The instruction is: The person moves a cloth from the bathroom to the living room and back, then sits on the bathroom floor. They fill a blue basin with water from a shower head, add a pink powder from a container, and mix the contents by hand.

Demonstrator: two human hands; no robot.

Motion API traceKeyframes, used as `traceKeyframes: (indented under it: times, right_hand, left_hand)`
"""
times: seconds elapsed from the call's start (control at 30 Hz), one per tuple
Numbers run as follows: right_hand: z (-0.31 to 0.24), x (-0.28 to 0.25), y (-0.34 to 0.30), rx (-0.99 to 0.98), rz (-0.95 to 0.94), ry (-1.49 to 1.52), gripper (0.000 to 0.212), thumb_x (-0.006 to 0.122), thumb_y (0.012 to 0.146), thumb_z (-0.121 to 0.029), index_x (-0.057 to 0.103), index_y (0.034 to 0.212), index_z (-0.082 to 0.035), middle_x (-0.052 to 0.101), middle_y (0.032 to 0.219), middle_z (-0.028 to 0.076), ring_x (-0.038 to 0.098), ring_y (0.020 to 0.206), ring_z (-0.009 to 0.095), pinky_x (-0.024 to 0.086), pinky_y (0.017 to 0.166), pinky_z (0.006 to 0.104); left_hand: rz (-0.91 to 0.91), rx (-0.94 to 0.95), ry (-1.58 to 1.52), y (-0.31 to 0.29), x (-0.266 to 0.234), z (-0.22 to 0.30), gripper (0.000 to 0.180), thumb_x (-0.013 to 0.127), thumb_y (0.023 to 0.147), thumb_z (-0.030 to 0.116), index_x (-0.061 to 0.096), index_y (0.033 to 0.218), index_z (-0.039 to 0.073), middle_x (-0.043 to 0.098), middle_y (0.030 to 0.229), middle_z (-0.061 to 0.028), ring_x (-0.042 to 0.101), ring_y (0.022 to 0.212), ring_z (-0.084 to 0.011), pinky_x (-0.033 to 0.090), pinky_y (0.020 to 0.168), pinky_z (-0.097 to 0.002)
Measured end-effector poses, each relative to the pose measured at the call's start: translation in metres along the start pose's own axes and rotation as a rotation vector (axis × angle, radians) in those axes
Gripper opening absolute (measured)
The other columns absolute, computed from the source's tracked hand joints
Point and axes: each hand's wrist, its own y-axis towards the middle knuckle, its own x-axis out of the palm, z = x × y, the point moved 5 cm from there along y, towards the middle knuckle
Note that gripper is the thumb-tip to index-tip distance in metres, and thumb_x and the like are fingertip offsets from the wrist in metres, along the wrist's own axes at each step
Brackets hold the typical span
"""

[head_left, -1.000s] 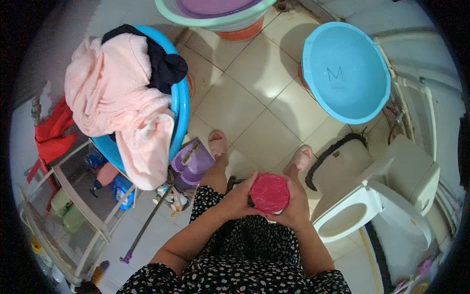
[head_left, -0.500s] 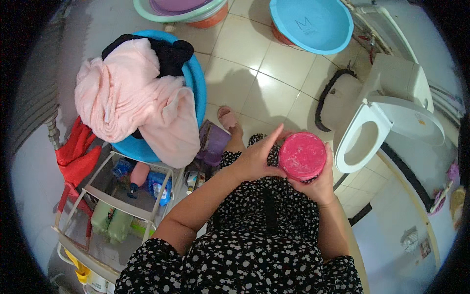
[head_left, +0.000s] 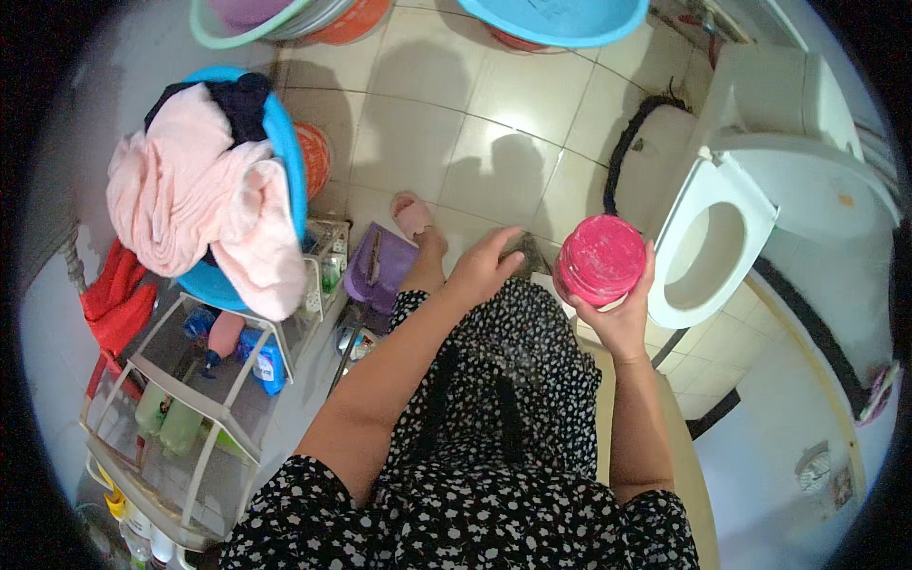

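My right hand (head_left: 622, 318) grips a round pink container (head_left: 600, 258) with a pink lid, held up in front of my body near the open toilet seat (head_left: 711, 249). My left hand (head_left: 483, 266) hovers just left of the container with its fingers spread and nothing in it. Below both hands is my black dress with white dots. One foot in a pink slipper (head_left: 412, 217) stands on the tiled floor.
A blue basin (head_left: 285, 161) heaped with pink and dark clothes sits on a white wire rack (head_left: 180, 380) holding bottles at left. A purple dustpan (head_left: 378, 271) lies by the slipper. More basins (head_left: 560, 19) stand at the top. The white toilet (head_left: 788, 152) fills the right.
My view has swung right toward the toilet. My left hand has come off the pink container, which now rests in my right hand alone, further right.
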Motion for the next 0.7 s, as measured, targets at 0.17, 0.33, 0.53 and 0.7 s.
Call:
traceKeyframes:
  times: [0.17, 0.33, 0.53, 0.7]
  right_hand:
    - [0.072, -0.012, -0.009, 0.077, 0.057, -0.012, 0.117, 0.084, 0.055, -0.014, 0.007, 0.142, 0.0, 0.042, 0.13, 0.018, 0.047, 0.118, 0.027, 0.037, 0.101, 0.0367]
    - [0.141, -0.007, -0.011, 0.099, 0.141, 0.116, 0.117, 0.084, 0.055, -0.01, 0.007, 0.142, -0.001, 0.04, 0.131, 0.019, 0.046, 0.119, 0.028, 0.04, 0.099, 0.0375]
    - [0.199, 0.007, -0.021, 0.131, 0.191, 0.086, 0.117, 0.085, 0.055, -0.011, 0.007, 0.141, 0.001, 0.04, 0.13, 0.019, 0.047, 0.117, 0.028, 0.041, 0.098, 0.0372]
    - [0.213, 0.012, -0.02, 0.137, 0.171, 0.099, 0.118, 0.086, 0.054, -0.014, 0.008, 0.14, 0.005, 0.041, 0.13, 0.02, 0.048, 0.116, 0.028, 0.041, 0.097, 0.037]
  left_hand:
    - [-0.157, -0.27, 0.187, 0.027, 0.091, -0.076, 0.04, 0.058, 0.085, 0.022, 0.05, 0.121, 0.009, 0.054, 0.119, -0.0162, 0.056, 0.104, -0.0326, 0.046, 0.086, -0.04]
    - [-0.418, -0.189, 0.615, 0.015, 0.183, -0.119, 0.067, 0.068, 0.078, 0.03, 0.038, 0.133, 0.008, 0.039, 0.134, -0.0174, 0.038, 0.124, -0.0349, 0.038, 0.098, -0.0435]
    - [-0.332, -0.523, 0.646, 0.004, 0.244, -0.182, 0.093, 0.071, 0.073, 0.041, 0.019, 0.143, 0.008, 0.025, 0.143, -0.0184, 0.025, 0.133, -0.0352, 0.025, 0.106, -0.0506]
    - [-0.641, -0.605, 0.645, 0.009, 0.246, -0.238, 0.11, 0.076, 0.059, 0.057, 0.025, 0.141, 0.004, 0.041, 0.136, -0.0182, 0.044, 0.122, -0.0301, 0.03, 0.103, -0.0493]
